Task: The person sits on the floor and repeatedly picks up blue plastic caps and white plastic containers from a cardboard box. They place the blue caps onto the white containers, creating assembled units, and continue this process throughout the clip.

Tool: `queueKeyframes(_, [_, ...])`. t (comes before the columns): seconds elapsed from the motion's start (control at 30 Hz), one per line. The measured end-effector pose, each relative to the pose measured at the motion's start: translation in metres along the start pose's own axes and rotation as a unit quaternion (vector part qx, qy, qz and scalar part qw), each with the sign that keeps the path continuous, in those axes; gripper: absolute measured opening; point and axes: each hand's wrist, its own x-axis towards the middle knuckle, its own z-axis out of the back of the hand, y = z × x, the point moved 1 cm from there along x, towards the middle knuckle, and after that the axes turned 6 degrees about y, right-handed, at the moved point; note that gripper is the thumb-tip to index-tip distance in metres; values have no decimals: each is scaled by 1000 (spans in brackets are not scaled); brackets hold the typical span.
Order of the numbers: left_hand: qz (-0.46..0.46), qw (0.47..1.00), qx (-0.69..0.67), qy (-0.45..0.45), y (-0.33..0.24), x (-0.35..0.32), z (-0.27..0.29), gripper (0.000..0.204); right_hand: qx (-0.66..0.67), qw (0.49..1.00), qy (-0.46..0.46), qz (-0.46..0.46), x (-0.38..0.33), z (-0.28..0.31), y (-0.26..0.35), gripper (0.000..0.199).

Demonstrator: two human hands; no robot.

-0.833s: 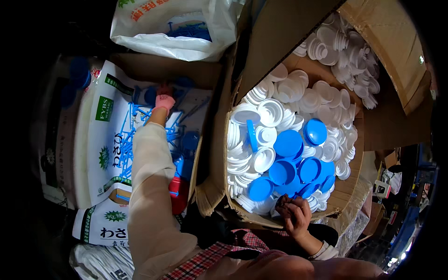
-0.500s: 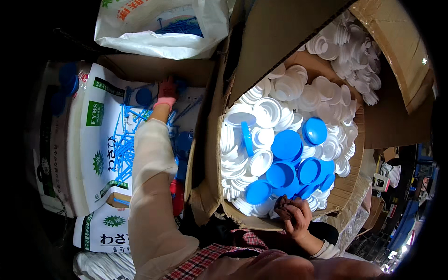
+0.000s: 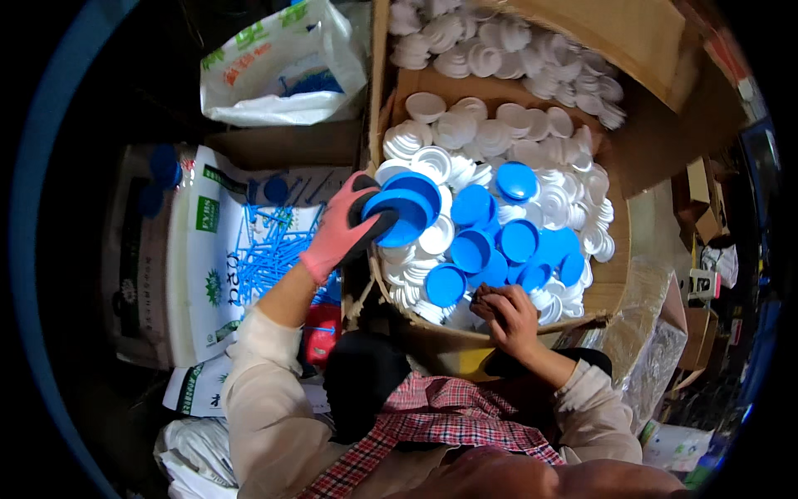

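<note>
My left hand [image 3: 342,229], in a pink glove with black fingertips, grips a stack of two blue round lids [image 3: 403,208] at the left rim of a cardboard box [image 3: 611,291]. The box holds several blue lids [image 3: 507,241] lying on a heap of white lids [image 3: 490,133]. My bare right hand [image 3: 504,312] rests curled at the box's near rim, against the lids; whether it holds anything is hidden.
To the left, a white printed sack [image 3: 249,249] holds thin blue sticks [image 3: 270,249]. A white plastic bag [image 3: 283,71] lies at the back. A second cardboard box with white lids [image 3: 499,37] stands behind. Clutter and small cartons [image 3: 706,249] sit on the right.
My left hand has swung from over the sack of blue sticks to the box's left rim and now grips blue lids. The view has shifted; my right hand stays at the near rim.
</note>
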Motion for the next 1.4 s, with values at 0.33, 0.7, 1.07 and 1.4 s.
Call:
queueKeyframes(0.33, [-166,977,-73,109,-138,37,-98,37,54,956,-256,131,17,97,26,36])
queueKeyframes(0.7, [149,505,-790,315,-188,14,-203,67,-18,953,-240,185,-22,90,25,24])
queueKeyframes(1.07, [79,833,-515,189,-176,1,-241,43,-36,942,-322,-84,-24,132,-24,17])
queueKeyframes(1.4, [-73,981,-179,9,-164,11,-225,28,505,849,-90,-127,-17,105,-26,39])
